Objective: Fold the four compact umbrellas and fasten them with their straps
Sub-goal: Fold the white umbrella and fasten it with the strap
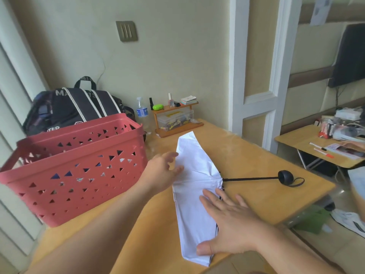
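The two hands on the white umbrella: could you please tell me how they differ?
The right hand lies flat, palm down, on the white umbrella canopy's near half; the left hand reaches its far half from the basket side, fingers loosely spread at the fabric edge. Both are open, gripping nothing.

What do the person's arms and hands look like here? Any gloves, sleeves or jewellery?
Both forearms are bare as far as the picture shows: no sleeves in view. The left hand and the right hand wear no gloves, and no rings, watch or bracelets show on the fingers or wrists. Nails look short and unpainted. No markings are visible.
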`<action>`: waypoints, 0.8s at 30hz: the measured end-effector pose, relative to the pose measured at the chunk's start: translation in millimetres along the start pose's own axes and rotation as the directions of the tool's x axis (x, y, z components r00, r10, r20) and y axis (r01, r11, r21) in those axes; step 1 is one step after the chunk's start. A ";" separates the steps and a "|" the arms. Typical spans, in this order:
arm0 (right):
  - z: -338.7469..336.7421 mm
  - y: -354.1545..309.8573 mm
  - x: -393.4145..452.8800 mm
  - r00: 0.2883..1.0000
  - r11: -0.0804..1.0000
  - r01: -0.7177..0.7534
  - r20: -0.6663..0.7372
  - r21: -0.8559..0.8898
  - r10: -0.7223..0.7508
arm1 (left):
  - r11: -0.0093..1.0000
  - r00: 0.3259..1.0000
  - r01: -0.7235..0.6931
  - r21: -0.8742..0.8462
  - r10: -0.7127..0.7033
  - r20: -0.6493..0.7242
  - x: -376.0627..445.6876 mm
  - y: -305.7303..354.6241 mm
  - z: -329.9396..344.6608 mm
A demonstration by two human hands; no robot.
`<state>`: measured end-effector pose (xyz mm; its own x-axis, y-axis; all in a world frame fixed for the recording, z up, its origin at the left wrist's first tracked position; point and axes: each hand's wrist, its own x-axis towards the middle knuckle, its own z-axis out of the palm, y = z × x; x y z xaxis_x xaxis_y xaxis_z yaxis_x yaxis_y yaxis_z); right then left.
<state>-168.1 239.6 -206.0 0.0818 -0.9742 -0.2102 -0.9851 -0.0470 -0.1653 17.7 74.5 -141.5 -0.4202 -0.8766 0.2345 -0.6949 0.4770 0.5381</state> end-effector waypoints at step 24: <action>5.0 3.0 -0.8 0.998 0.999 0.032 -0.063 0.019 -0.031 | 0.705 0.948 -0.212 -0.677 -0.021 -0.318 -58.3 39.6 23.3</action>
<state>-170.4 241.4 -211.2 0.1027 -0.9843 -0.1435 -0.9790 -0.0745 -0.1898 1.1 145.9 -152.7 -0.1982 -0.8610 0.4685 -0.0053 0.4789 0.8779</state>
